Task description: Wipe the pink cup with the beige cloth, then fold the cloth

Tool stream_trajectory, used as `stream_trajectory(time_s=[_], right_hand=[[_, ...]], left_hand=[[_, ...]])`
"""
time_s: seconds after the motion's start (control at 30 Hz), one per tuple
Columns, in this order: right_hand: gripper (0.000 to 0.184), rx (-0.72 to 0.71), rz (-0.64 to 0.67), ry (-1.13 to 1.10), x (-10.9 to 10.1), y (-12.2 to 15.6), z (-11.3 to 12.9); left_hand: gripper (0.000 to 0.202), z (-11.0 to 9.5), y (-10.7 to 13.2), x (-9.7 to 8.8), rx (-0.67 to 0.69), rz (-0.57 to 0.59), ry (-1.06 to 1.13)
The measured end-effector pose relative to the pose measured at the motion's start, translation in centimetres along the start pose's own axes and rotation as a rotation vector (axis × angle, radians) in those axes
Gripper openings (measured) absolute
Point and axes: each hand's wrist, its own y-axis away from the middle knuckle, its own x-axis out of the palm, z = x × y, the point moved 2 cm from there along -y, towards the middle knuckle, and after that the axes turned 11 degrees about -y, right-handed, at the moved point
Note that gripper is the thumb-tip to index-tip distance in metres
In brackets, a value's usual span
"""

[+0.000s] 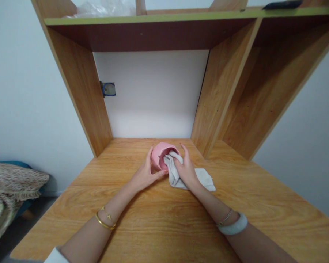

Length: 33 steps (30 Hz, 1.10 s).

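Observation:
A pink, rounded, hollow container [157, 156] lies tilted over the wooden desk, its opening turned to the right and toward me. My left hand [147, 173] grips it from the left, the thumb at the lower rim and the fingers behind it. In my right hand [185, 168] is a light grey cloth [174, 177], one part of it pushed into the container's opening. The rest of the cloth trails out under my right wrist onto the desk. The fingertips inside the container are hidden by the cloth.
The wooden desk [164, 226] has upright panels at left and right [222, 84] and a shelf [153, 18] above. Clear plastic wrapping [105, 8] sits on that shelf. An open wall socket box [109, 89] shows at back left. A fringed blanket [13, 182] covers something blue at far left.

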Motion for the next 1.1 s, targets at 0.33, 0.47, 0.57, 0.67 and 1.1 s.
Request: stream_trajectory(time_s=[0.33, 0.47, 0.57, 0.67, 1.1], right_hand=[[0.056, -0.007, 0.067, -0.005, 0.5, 0.3, 0.7], [0.055, -0.034, 0.041, 0.035, 0.1, 0.3, 1.3], [0.057, 0.007, 0.033, 0.077, -0.3, 0.0, 1.3], [0.055, 0.022, 0.012, 0.167, -0.9, -0.4, 0.7], [0.018, 0.036, 0.114, 0.377, -1.8, -2.0, -1.5]], left_hand=[[0.074, 0.3, -0.4, 0.1, 0.034, -0.062, 0.068], [0.067, 1.2, -0.7, 0.8, -0.166, -0.058, 0.258], [0.063, 2.2, -0.9, 1.5, -0.434, -0.013, 0.404], [0.058, 2.8, -1.0, 1.5, -0.584, -0.028, 0.484], [0.034, 3.5, -1.2, 0.7, -0.678, -0.030, 0.689]])
